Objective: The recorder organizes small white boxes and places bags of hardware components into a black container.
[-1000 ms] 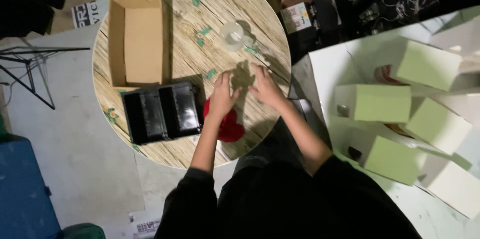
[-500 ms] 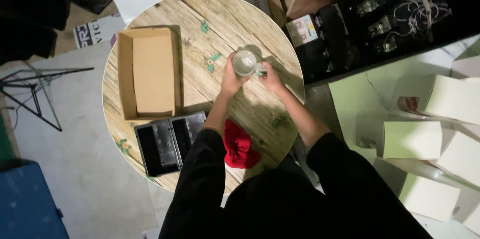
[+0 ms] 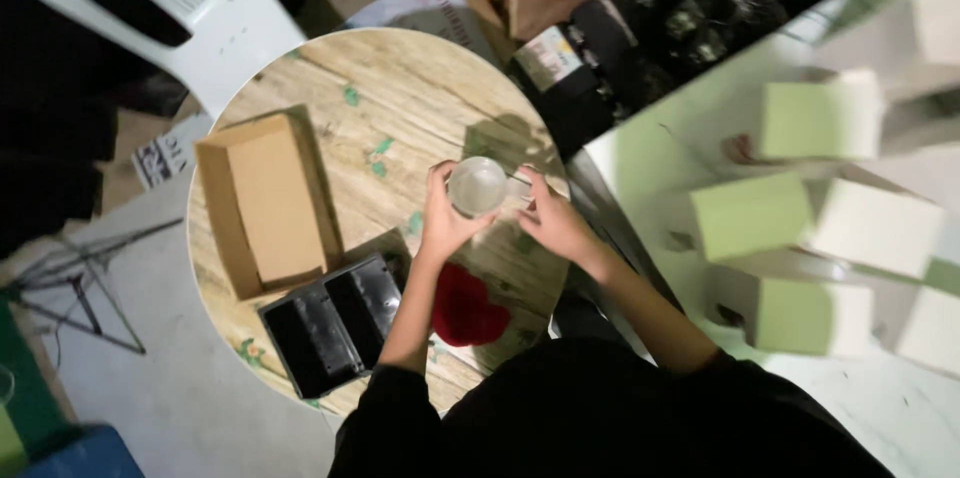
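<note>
My left hand curls around a small clear glass jar, seen from above over the round wooden table. My right hand is close beside the jar on its right, fingers at a thin pale piece next to the rim; whether it grips anything is unclear. A red cloth-like object lies under my left forearm near the table's front edge.
An open cardboard box sits on the table's left, a black two-compartment tray at the front left. A white plastic chair stands behind. Pale green boxes are spread over a white surface to the right.
The hands have gone from the table's near edge to the glass jar and taken hold of it. The camera view has shifted, bringing the chair into sight.
</note>
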